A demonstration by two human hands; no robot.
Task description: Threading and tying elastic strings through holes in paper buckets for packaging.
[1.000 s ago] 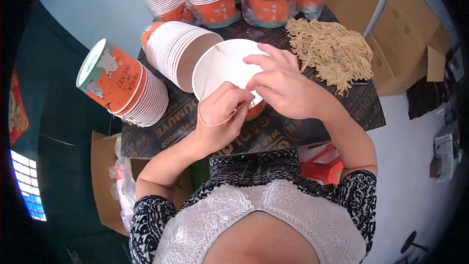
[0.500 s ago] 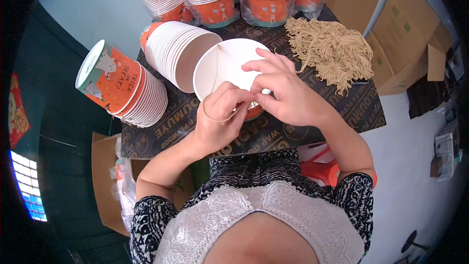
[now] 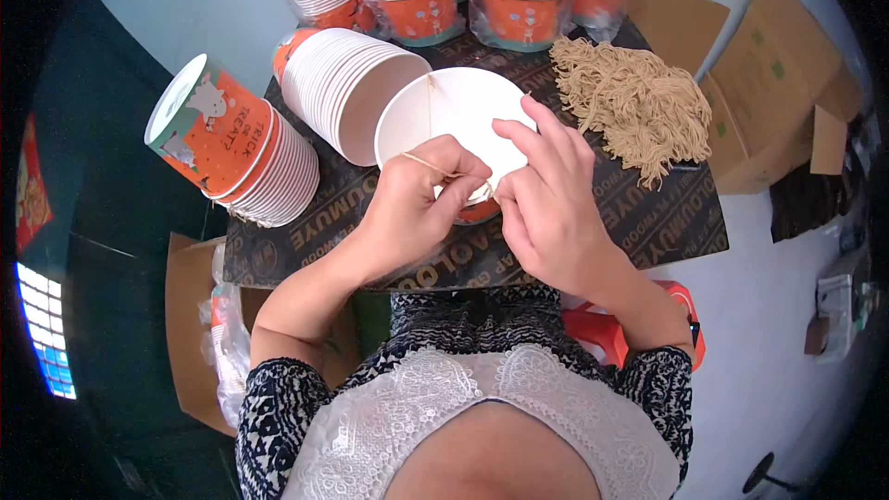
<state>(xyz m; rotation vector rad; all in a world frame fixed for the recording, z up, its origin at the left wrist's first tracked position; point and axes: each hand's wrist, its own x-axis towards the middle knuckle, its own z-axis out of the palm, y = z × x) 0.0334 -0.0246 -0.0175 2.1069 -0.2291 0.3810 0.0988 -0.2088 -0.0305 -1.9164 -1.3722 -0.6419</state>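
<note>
An orange-and-white paper bucket (image 3: 454, 106) stands mouth-up in front of me, with a thin tan string (image 3: 430, 106) running down inside from its far rim. My left hand (image 3: 417, 199) is closed in a pinch at the near rim, with the string looped over its fingers. Opposite it, my right hand (image 3: 556, 194) brings its thumb and index finger together at the same spot on the rim, by the string's end. Its other fingers stretch over the bucket's mouth. The fingertips partly hide the string at the near rim.
Left of the bucket lie a nested stack of white-rimmed buckets (image 3: 347, 93) and a second, upturned stack (image 3: 245, 143). A heap of tan strings (image 3: 634, 106) lies on the dark printed board (image 3: 370, 222). Wrapped bucket stacks (image 3: 523, 5) stand behind; cardboard boxes (image 3: 778, 83) are at right.
My right hand has drawn back slightly to the right, its fingers more upright. My left hand still pinches the string at the near rim. The view has shifted a little.
</note>
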